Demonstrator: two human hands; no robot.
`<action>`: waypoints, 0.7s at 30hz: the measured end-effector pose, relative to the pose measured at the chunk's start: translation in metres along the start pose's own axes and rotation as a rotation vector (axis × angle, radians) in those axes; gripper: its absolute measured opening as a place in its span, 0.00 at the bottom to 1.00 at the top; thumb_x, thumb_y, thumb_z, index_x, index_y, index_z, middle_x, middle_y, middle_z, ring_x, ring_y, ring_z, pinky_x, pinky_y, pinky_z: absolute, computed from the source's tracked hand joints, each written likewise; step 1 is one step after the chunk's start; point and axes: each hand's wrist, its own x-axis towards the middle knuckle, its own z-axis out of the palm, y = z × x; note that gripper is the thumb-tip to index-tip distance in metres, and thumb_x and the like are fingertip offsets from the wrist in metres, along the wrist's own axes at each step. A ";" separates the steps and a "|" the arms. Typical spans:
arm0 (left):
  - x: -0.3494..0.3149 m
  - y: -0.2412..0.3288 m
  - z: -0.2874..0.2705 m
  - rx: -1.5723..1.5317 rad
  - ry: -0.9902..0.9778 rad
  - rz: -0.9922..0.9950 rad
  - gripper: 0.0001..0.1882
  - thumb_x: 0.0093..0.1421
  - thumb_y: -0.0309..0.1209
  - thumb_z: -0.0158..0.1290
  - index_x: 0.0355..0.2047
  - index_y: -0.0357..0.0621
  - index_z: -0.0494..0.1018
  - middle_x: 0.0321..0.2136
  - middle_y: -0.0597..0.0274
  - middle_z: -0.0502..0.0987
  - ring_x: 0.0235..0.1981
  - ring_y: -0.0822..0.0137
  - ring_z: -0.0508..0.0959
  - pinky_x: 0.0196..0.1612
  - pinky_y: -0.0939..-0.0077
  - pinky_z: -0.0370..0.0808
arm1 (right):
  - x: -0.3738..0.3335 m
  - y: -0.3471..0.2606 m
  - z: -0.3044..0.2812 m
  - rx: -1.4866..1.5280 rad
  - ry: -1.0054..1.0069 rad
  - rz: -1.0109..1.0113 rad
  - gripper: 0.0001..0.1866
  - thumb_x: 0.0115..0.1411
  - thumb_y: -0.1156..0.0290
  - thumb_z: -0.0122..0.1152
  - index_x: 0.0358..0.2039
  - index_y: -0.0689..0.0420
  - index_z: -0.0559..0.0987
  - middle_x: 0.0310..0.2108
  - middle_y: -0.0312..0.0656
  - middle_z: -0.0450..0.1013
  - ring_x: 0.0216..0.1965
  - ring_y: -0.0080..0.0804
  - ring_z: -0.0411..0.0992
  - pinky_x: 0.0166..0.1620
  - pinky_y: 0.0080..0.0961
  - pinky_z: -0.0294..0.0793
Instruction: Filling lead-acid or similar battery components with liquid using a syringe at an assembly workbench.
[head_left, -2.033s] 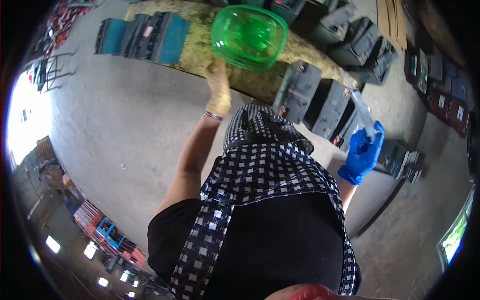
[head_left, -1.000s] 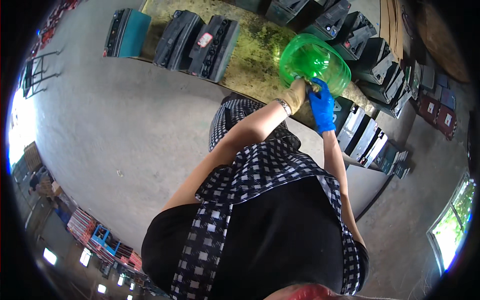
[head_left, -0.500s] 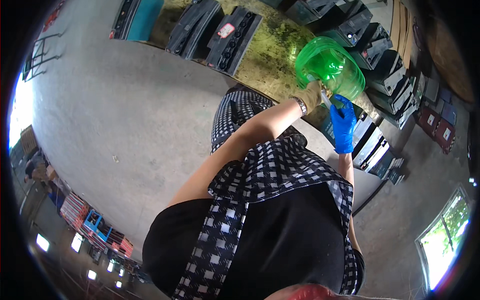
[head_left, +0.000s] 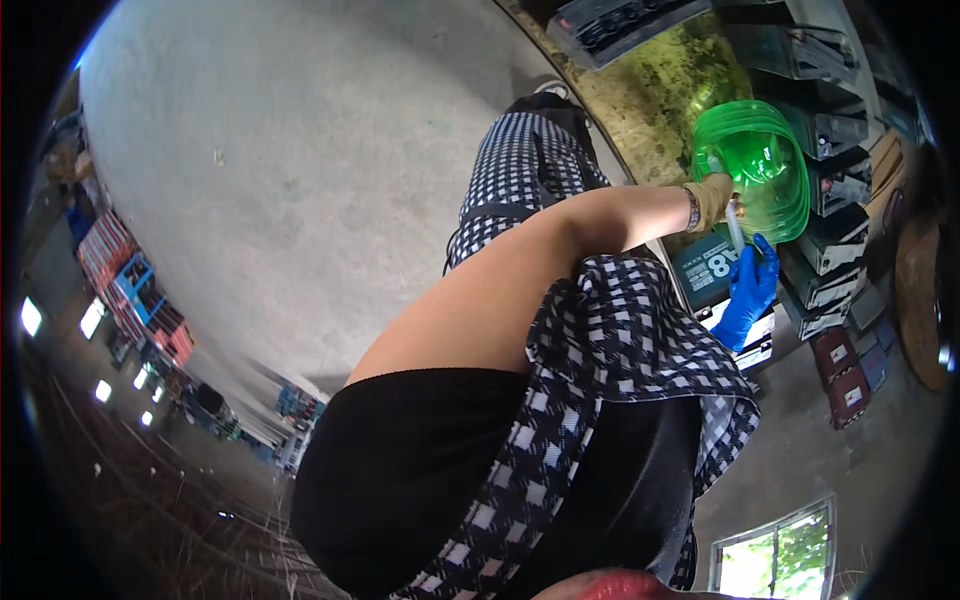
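Observation:
My left hand (head_left: 711,200), in a tan glove with a wristband below it, is closed around a pale, slender tube (head_left: 736,232) at the near side of a green see-through plastic tub (head_left: 795,150). One end of the tube points up inside the tub's mouth; the other slants down toward my right hand (head_left: 750,295). In its blue glove, that hand has fingers curled at the tube's lower end, with one finger raised. Something small and brownish shows by my left fingers, too small to name. The tub lies tilted on a yellowish, stained tabletop (head_left: 640,110).
Dark box-shaped batteries (head_left: 835,185) line the tabletop's right side, and another dark case (head_left: 620,30) lies at its far end. A dark printed box (head_left: 705,270) sits below my left hand. Maroon boxes (head_left: 838,370) are on the right; grey floor (head_left: 330,190) spreads left.
The view has turned, so the tub, table and both hands now appear farther right and a little lower. My hands keep nearly the same hold on the tube.

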 end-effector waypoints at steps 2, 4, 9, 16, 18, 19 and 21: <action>-0.026 0.004 0.010 0.048 -0.015 0.001 0.15 0.63 0.39 0.46 0.43 0.42 0.66 0.35 0.50 0.75 0.34 0.47 0.79 0.39 0.41 0.76 | 0.000 -0.010 -0.009 0.048 -0.072 0.039 0.19 0.66 0.71 0.55 0.57 0.57 0.70 0.17 0.28 0.64 0.16 0.10 0.55 0.18 0.12 0.48; -0.059 0.014 0.010 0.235 -0.107 -0.154 0.16 0.63 0.39 0.48 0.44 0.41 0.67 0.37 0.50 0.75 0.37 0.49 0.80 0.39 0.49 0.79 | 0.005 -0.022 -0.013 0.130 -0.169 0.056 0.25 0.67 0.67 0.53 0.63 0.56 0.63 0.31 0.38 0.74 0.22 0.16 0.68 0.21 0.10 0.62; -0.138 0.007 0.015 0.465 -0.251 -0.024 0.24 0.64 0.33 0.50 0.58 0.39 0.64 0.55 0.45 0.67 0.48 0.45 0.76 0.51 0.51 0.76 | -0.009 -0.042 -0.008 0.468 -0.408 0.172 0.42 0.62 0.47 0.55 0.68 0.58 0.55 0.53 0.49 0.71 0.41 0.30 0.76 0.38 0.18 0.76; -0.246 0.049 0.015 1.154 -0.333 0.219 0.28 0.64 0.56 0.48 0.44 0.41 0.76 0.32 0.57 0.82 0.29 0.68 0.81 0.35 0.71 0.80 | -0.026 -0.026 -0.001 0.711 -0.410 0.050 0.63 0.47 0.25 0.55 0.68 0.63 0.53 0.54 0.47 0.69 0.37 0.31 0.69 0.40 0.21 0.70; -0.278 0.086 0.019 1.890 -0.128 0.877 0.22 0.64 0.51 0.51 0.39 0.45 0.77 0.33 0.57 0.82 0.25 0.69 0.80 0.29 0.71 0.79 | -0.028 -0.018 0.000 0.815 -0.361 0.048 0.61 0.48 0.28 0.56 0.69 0.62 0.52 0.55 0.48 0.67 0.39 0.31 0.68 0.42 0.23 0.69; -0.293 0.107 0.016 1.899 0.066 0.998 0.17 0.62 0.48 0.54 0.36 0.46 0.78 0.32 0.58 0.82 0.27 0.66 0.81 0.31 0.70 0.78 | -0.030 -0.013 0.001 0.837 -0.321 0.050 0.62 0.47 0.27 0.55 0.68 0.63 0.52 0.56 0.49 0.67 0.40 0.31 0.68 0.43 0.23 0.69; -0.317 0.166 0.013 1.877 0.387 1.888 0.19 0.55 0.43 0.60 0.39 0.40 0.76 0.32 0.52 0.78 0.35 0.56 0.80 0.37 0.65 0.76 | -0.038 -0.002 0.004 0.891 -0.231 0.069 0.63 0.45 0.25 0.55 0.68 0.63 0.52 0.55 0.49 0.67 0.40 0.31 0.67 0.44 0.24 0.69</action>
